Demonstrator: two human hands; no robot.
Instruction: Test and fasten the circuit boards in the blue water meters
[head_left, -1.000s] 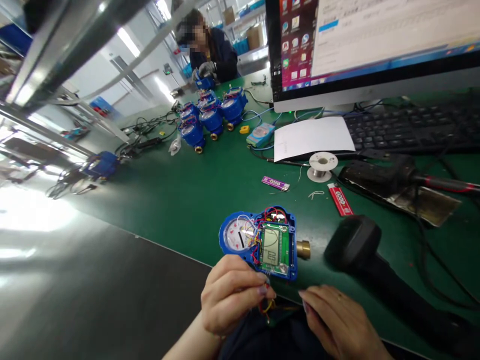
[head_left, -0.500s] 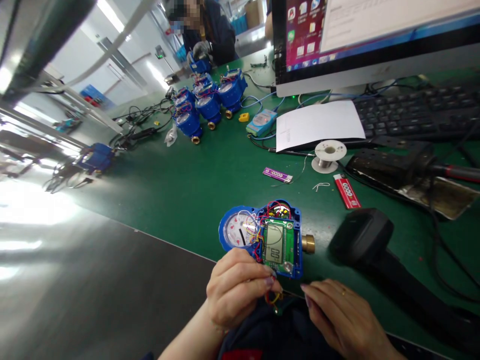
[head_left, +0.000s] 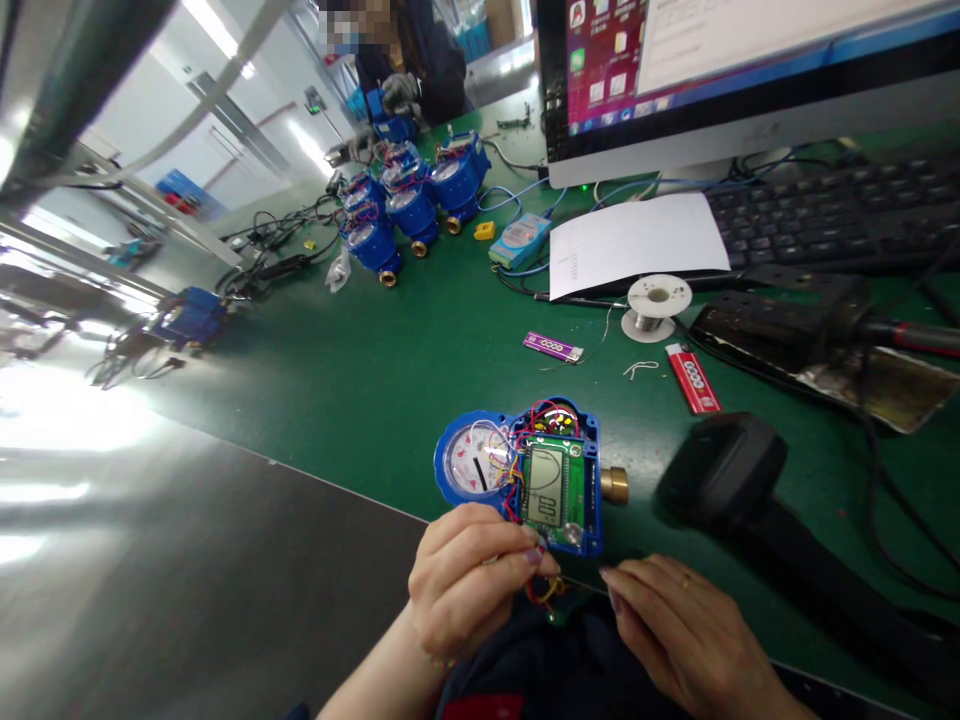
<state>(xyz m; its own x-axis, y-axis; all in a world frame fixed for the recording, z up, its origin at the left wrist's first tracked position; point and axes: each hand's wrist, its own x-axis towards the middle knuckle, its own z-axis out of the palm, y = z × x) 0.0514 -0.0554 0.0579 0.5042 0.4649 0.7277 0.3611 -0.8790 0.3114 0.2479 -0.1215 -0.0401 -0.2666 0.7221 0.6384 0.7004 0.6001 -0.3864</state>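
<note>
An opened blue water meter (head_left: 525, 475) lies on the green mat near the table's front edge, with a white dial, a green circuit board with an LCD, red and yellow wires and a brass fitting on its right. My left hand (head_left: 469, 585) is curled at the meter's near edge, fingertips pinching the bundle of coloured wires (head_left: 546, 592) that hangs below it. My right hand (head_left: 682, 640) sits just to the right, fingers bent together and pointing at the same wires; what they hold, if anything, is hidden.
A black handheld scanner (head_left: 731, 480) lies right of the meter. Behind are a red lighter (head_left: 694, 378), a purple lighter (head_left: 553, 347), a solder spool (head_left: 658, 305), paper (head_left: 634, 245), a keyboard (head_left: 832, 215) and a monitor (head_left: 735, 70). Several blue meters (head_left: 409, 200) cluster far left, by a seated co-worker (head_left: 409, 60).
The meter's LCD now shows digits; it was blank before. The view has shifted slightly, and both hands stay at the wires below the meter.
</note>
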